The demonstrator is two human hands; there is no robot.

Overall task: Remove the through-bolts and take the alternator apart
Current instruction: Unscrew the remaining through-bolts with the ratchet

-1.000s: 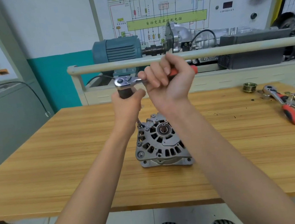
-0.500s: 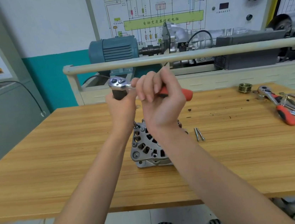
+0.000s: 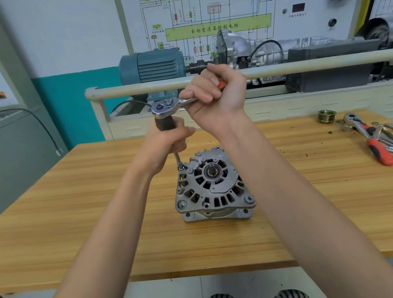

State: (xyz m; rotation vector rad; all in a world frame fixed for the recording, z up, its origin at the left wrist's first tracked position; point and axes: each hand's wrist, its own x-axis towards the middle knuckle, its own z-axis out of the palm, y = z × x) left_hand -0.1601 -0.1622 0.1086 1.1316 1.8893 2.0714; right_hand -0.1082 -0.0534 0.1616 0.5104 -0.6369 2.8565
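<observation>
Alternator [image 3: 211, 186]: stands shaft-up on the wooden table [image 3: 76, 225], directly below your two hands, between your forearms.

Ratchet wrench [image 3: 164, 107]: head sits above your left hand [image 3: 165, 142], which grasps the dark grip of the extension [image 3: 179, 159] beneath it. The extension's tip meets the housing at its far-left edge; the bolt head there is hidden under the socket.

Your right hand [image 3: 217, 96]: clenched round the wrench's orange handle, most of it covered by your fingers.

Second ratchet wrench [image 3: 368, 138]: on the table well right of your right arm, among loose tools that run off the frame edge and are hard to tell apart.

Grooved pulley [image 3: 326, 116]: just beyond that wrench.
</observation>
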